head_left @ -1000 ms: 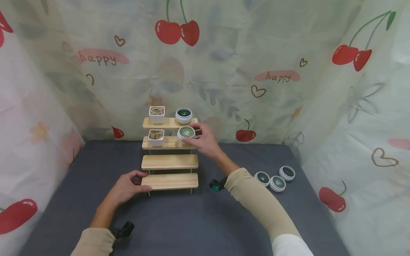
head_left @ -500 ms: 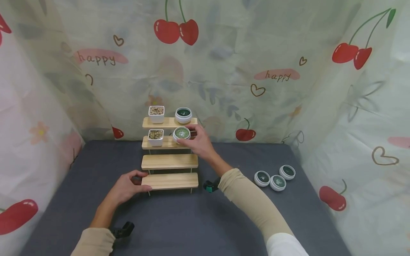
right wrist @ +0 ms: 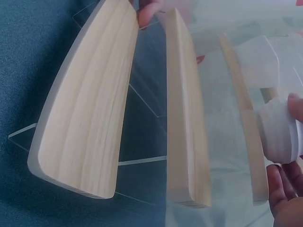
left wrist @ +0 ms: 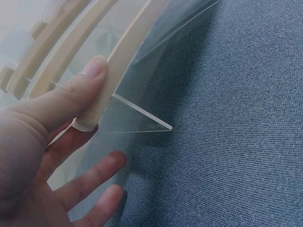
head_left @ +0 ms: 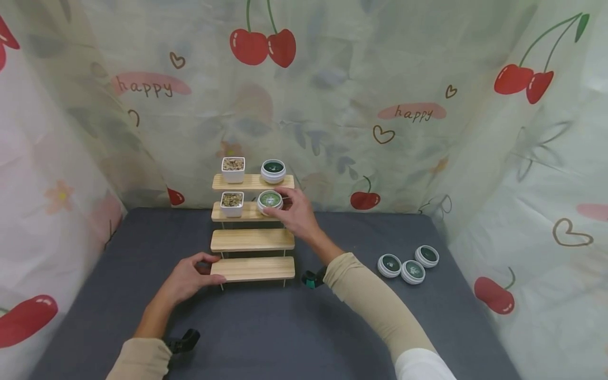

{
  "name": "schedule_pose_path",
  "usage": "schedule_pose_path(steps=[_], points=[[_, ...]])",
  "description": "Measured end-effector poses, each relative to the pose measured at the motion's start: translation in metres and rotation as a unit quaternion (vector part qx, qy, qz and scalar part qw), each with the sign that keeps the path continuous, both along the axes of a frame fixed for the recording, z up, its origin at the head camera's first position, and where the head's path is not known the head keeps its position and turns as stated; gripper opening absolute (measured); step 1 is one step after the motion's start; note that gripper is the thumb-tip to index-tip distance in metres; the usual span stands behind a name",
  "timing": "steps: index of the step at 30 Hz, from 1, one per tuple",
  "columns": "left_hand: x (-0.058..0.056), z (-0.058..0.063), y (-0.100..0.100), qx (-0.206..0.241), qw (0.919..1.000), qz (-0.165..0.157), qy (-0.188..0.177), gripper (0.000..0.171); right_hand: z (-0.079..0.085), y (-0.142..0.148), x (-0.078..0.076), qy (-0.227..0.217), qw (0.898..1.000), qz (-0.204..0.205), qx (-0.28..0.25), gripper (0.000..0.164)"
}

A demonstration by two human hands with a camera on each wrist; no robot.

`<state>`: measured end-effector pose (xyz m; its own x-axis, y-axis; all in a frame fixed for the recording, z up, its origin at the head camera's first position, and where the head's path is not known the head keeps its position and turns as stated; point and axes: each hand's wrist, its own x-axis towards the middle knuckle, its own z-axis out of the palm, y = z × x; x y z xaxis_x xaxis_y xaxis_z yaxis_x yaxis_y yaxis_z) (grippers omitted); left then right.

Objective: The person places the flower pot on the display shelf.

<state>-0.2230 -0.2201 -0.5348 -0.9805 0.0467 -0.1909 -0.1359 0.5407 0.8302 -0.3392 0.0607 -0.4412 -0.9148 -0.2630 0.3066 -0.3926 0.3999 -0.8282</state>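
A tiered wooden shelf stand point(head_left: 252, 240) with clear supports stands on the dark cloth. My right hand point(head_left: 298, 214) grips a round white pot point(head_left: 270, 200) with a green top, at the right end of the second board from the top. In the right wrist view the base of that white pot point(right wrist: 278, 132) is right at the board. My left hand point(head_left: 189, 278) pinches the left end of the lowest board; in the left wrist view the thumb point(left wrist: 94, 71) lies over that board point(left wrist: 106, 90), with the lower fingers spread below it.
Square white pots with a speckled filling stand on the top board point(head_left: 233, 171) and second board point(head_left: 231, 206), at the left. A round pot with a dark green top point(head_left: 273, 172) sits top right. Three more round pots point(head_left: 412, 272) lie on the cloth point(head_left: 351, 316) at the right.
My right hand has moved slightly left with the round pot and lowered it a little onto the second board. My left hand has stayed on the lowest board.
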Motion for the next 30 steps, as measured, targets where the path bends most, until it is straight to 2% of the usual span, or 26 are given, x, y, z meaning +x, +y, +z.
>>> schedule_pose_path(steps=[4, 12, 21, 26, 30], points=[[0.000, 0.000, 0.001, 0.000, 1.0000, 0.002, -0.004, 0.070, 0.001, 0.002, 0.001, -0.010, 1.000, 0.001, -0.009, 0.062], [0.000, -0.001, 0.003, -0.002, 0.9999, 0.007, -0.012, 0.072, 0.005, 0.025, 0.001, -0.066, 0.997, 0.010, -0.031, 0.064], [0.000, 0.000, 0.002, -0.005, 0.9999, 0.007, -0.009, 0.071, 0.018, 0.076, 0.010, -0.026, 0.998, 0.029, 0.040, 0.068], [0.000, 0.001, 0.001, -0.004, 0.9999, 0.009, -0.012, 0.071, 0.019, 0.108, 0.018, -0.014, 0.996, 0.033, 0.085, 0.069], [0.000, 0.001, 0.000, -0.007, 0.9999, 0.009, -0.009, 0.071, 0.018, 0.132, 0.024, -0.011, 0.994, 0.032, 0.100, 0.070]])
